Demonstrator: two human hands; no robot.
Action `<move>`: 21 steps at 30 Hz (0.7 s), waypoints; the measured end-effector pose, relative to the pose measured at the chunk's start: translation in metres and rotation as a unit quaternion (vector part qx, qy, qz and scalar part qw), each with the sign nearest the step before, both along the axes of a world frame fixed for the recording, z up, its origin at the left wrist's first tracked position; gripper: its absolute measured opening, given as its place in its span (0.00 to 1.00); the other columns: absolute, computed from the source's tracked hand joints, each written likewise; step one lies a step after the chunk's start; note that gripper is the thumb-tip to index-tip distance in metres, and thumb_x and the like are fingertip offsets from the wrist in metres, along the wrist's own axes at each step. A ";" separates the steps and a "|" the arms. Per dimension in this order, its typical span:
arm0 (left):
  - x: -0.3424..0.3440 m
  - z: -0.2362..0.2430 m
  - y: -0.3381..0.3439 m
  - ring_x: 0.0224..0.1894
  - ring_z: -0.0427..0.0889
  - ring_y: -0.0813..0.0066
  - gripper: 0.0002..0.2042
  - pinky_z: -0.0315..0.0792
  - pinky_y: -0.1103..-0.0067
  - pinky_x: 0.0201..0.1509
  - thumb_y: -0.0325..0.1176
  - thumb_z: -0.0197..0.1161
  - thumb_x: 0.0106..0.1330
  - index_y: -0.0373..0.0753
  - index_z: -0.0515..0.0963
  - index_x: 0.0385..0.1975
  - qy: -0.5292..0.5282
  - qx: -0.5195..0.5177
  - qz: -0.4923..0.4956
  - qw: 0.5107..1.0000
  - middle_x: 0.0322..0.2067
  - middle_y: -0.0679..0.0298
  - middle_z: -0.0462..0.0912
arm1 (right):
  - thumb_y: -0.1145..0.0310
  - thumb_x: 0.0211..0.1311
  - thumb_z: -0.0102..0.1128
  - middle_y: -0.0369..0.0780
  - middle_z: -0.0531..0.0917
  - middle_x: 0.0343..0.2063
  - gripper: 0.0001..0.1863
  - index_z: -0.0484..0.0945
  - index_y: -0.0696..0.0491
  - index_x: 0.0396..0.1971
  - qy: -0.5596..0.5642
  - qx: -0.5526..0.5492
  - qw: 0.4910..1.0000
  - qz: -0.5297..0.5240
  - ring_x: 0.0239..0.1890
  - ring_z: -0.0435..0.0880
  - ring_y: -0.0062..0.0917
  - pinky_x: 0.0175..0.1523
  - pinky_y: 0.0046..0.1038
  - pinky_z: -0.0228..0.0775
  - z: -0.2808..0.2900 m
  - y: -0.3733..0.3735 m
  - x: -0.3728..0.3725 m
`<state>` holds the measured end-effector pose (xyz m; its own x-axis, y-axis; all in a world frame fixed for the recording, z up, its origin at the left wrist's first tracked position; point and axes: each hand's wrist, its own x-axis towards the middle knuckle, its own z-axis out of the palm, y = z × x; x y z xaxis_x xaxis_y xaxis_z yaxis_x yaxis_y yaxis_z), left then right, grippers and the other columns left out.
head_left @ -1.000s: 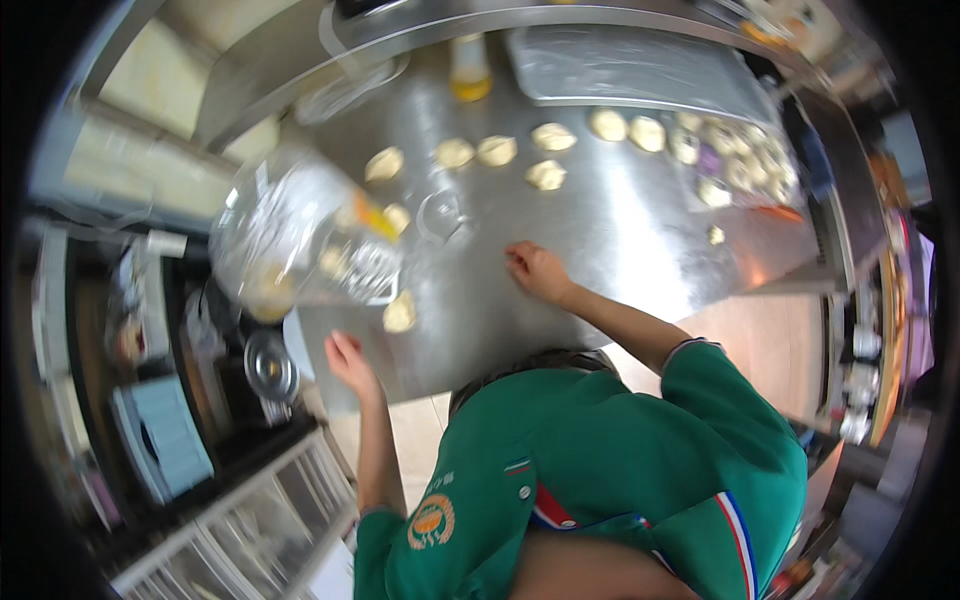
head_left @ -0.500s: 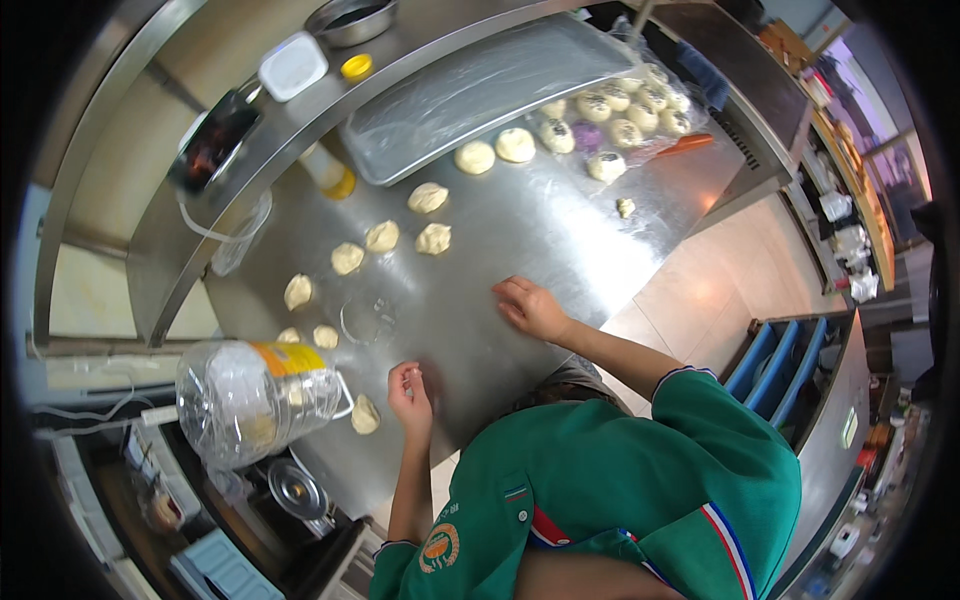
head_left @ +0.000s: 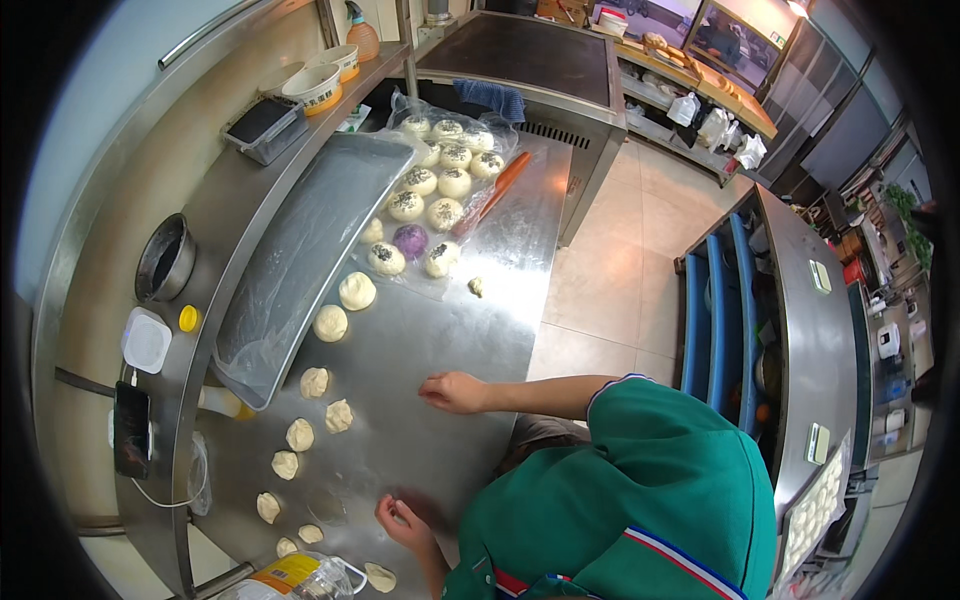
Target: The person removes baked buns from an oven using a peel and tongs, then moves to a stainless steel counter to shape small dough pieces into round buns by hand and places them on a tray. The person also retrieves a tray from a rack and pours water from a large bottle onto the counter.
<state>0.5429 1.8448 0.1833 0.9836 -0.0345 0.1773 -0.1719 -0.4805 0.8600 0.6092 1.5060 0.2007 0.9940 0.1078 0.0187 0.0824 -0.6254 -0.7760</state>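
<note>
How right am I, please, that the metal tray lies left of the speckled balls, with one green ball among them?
Only the colour is wrong: the head view shows a purple ball among the speckled balls, left of which lies the metal tray.

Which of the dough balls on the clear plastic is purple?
The purple dough ball near the cluster's lower end, just above and between the two lowest balls, a left one and a right one. The others look whitish.

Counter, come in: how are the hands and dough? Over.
Left hand, right hand: over counter, nothing visibly held. Most dough pieces leftward. Clear jug at lower edge, beside dough.
</note>
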 end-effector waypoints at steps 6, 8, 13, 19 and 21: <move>-0.029 0.010 0.050 0.63 0.70 0.42 0.22 0.63 0.54 0.66 0.46 0.51 0.76 0.32 0.74 0.55 -0.108 0.373 0.116 0.914 0.59 0.45 0.74 | 0.65 0.61 0.64 0.47 0.74 0.61 0.23 0.76 0.50 0.56 -0.179 -0.228 0.950 -0.121 0.63 0.72 0.45 0.64 0.48 0.66 0.001 -0.065 0.019; -0.040 0.009 0.068 0.66 0.67 0.42 0.25 0.61 0.52 0.68 0.50 0.49 0.77 0.33 0.73 0.59 -0.061 0.442 0.155 0.881 0.63 0.46 0.71 | 0.64 0.59 0.65 0.48 0.71 0.64 0.26 0.75 0.48 0.59 -0.152 -0.289 0.916 -0.234 0.66 0.67 0.47 0.67 0.50 0.62 -0.014 -0.096 0.031; -0.058 -0.004 0.097 0.66 0.69 0.45 0.23 0.59 0.50 0.69 0.47 0.46 0.78 0.33 0.73 0.59 -0.028 0.458 0.165 0.873 0.62 0.48 0.73 | 0.69 0.52 0.64 0.46 0.80 0.38 0.09 0.78 0.54 0.33 -0.036 -0.337 0.922 -0.187 0.45 0.76 0.44 0.52 0.40 0.72 -0.052 -0.176 0.057; -0.064 -0.008 0.119 0.61 0.75 0.51 0.15 0.65 0.58 0.64 0.25 0.56 0.64 0.35 0.78 0.50 -0.046 0.420 0.174 0.889 0.57 0.52 0.78 | 0.76 0.55 0.58 0.42 0.83 0.51 0.13 0.86 0.50 0.39 -0.160 -0.414 0.861 -0.248 0.58 0.75 0.42 0.64 0.42 0.63 0.017 -0.164 0.071; -0.061 -0.002 0.120 0.62 0.73 0.54 0.18 0.63 0.61 0.66 0.24 0.55 0.62 0.39 0.78 0.52 0.035 0.421 0.171 0.890 0.57 0.57 0.77 | 0.79 0.50 0.63 0.42 0.83 0.50 0.17 0.85 0.51 0.41 -0.291 -0.317 0.893 -0.128 0.56 0.76 0.43 0.62 0.40 0.66 0.053 -0.120 0.086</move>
